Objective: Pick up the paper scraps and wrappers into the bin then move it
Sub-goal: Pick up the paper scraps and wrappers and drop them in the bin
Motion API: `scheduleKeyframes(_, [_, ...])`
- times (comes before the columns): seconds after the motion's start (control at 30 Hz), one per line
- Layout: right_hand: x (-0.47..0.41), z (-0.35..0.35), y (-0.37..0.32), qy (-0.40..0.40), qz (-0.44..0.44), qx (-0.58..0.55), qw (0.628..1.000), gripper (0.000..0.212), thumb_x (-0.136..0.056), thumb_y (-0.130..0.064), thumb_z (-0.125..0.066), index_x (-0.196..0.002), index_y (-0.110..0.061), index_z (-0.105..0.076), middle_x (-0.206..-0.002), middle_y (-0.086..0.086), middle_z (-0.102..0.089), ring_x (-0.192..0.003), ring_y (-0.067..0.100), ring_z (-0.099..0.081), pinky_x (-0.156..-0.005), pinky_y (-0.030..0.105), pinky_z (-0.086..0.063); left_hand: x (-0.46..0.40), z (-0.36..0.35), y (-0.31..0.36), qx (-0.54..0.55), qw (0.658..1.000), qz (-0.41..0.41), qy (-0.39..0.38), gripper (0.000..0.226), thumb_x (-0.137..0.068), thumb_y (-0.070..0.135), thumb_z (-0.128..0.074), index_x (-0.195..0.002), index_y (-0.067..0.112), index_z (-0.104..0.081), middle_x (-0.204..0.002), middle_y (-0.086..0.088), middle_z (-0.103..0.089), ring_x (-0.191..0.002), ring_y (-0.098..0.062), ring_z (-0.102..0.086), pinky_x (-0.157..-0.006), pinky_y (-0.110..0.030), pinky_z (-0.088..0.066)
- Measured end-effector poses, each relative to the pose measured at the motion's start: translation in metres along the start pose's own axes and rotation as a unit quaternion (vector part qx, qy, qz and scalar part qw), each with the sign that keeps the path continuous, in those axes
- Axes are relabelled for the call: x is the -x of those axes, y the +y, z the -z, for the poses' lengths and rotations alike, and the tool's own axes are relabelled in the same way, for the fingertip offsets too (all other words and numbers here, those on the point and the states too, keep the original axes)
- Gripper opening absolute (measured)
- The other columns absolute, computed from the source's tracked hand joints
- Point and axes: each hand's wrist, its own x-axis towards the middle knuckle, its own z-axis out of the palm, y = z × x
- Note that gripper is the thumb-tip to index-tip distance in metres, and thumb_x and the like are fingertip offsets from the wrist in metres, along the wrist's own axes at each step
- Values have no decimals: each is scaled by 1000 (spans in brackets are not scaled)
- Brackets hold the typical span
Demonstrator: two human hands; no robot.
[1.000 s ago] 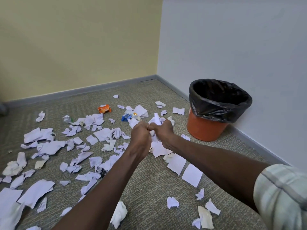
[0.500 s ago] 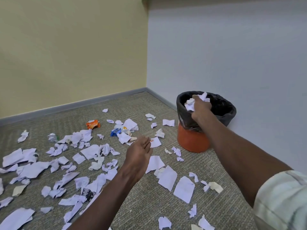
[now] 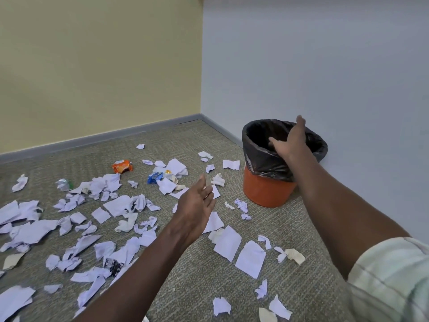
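An orange bin point(image 3: 267, 191) lined with a black bag point(image 3: 262, 159) stands on the carpet by the grey wall. My right hand point(image 3: 290, 142) hovers over the bin's mouth, fingers spread and straight, holding nothing. My left hand point(image 3: 197, 205) floats above the carpet left of the bin, fingers relaxed and empty. White paper scraps point(image 3: 227, 242) lie scattered over the carpet, densest at the left. Among them lie an orange wrapper point(image 3: 121, 166), a blue wrapper point(image 3: 154, 177) and a silver-green wrapper point(image 3: 63, 184).
Yellow wall at the back and grey wall at the right meet in a corner behind the bin. A grey skirting board point(image 3: 92, 140) runs along both. A black-printed scrap point(image 3: 112, 267) lies near my left forearm.
My right hand carried a bunch of paper to the bin and let it go inside; it now hangs open over the rim. My left hand opened and stayed above the carpet.
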Motion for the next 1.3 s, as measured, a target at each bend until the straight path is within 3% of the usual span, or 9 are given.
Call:
scheduleKeyframes(0.13, [12,-1,-2,-45,4,104,994,84,-84,-48,-60,-151,-17,-20,-157,13,-21,-141,34,-30,-108,50,-41,3,1,-15,-22,999,24,10,52,-105,25,-39,-152,9,-26,-156,-20,-27,-145,-33,-27,-116,-41,-31])
scheduleKeyframes(0.23, [17,-1,-3,-84,-11,200,976,57,-92,-34,-57,-139,-6,-40,-138,23,-47,-124,35,-52,-86,38,-55,-3,2,-29,-68,997,37,24,53,-104,26,-42,-150,3,-29,-152,-18,-35,-140,-32,-36,-114,-41,-35])
scheduleKeyframes(0.4, [32,17,2,-94,76,381,917,18,-95,-18,-54,-107,-5,-60,-88,15,-70,-79,25,-69,-64,31,-57,-9,16,-71,-204,977,54,34,16,-101,31,-47,-95,18,-56,-90,0,-53,-85,-16,-53,-87,-37,-46])
scheduleKeyframes(0.53, [51,39,9,-119,140,495,849,12,-91,-15,-58,-89,-6,-66,-73,13,-69,-57,19,-62,-57,30,-55,-8,46,-111,-352,933,67,15,42,-95,41,-56,-128,14,-52,-112,-10,-63,-85,-21,-59,-73,-34,-47])
scheduleKeyframes(0.67, [62,71,20,-200,113,589,775,12,-91,-9,-60,-91,1,-65,-74,17,-67,-54,19,-62,-51,28,-53,1,70,-150,-485,874,35,-23,35,-97,32,-55,-126,13,-52,-105,-3,-62,-98,-24,-59,-80,-32,-43])
scheduleKeyframes(0.87, [85,160,71,-335,19,744,578,17,-91,-9,-62,-90,8,-66,-82,21,-69,-64,24,-65,-56,29,-56,11,101,-193,-633,765,8,-114,70,-72,60,-49,-126,16,-57,-123,-10,-58,-116,-26,-54,-93,-28,-40])
scheduleKeyframes(1.03, [107,237,115,-391,-34,872,293,56,-78,-39,-78,-120,-11,-54,-112,12,-64,-94,22,-60,-71,25,-39,26,120,-220,-766,620,-52,-163,61,-83,48,-59,-140,33,-42,-151,-10,-26,-134,-35,-30,-104,-50,-40])
scheduleKeyframes(1.13, [117,266,128,-421,-54,888,176,95,-67,-54,-81,-139,-16,-33,-133,15,-40,-113,32,-52,-86,36,-46,24,128,-229,-768,596,-133,-194,42,-86,30,-57,-128,26,-55,-139,-11,-41,-118,-33,-44,-96,-43,-47])
scheduleKeyframes(1.3, [126,290,144,-410,-2,908,87,122,-58,-56,-84,-150,-17,-13,-146,30,-18,-112,51,-51,-88,46,-50,21,135,-237,-761,590,-184,-197,19,-83,16,-59,-101,16,-65,-105,-8,-56,-88,-29,-54,-76,-45,-53])
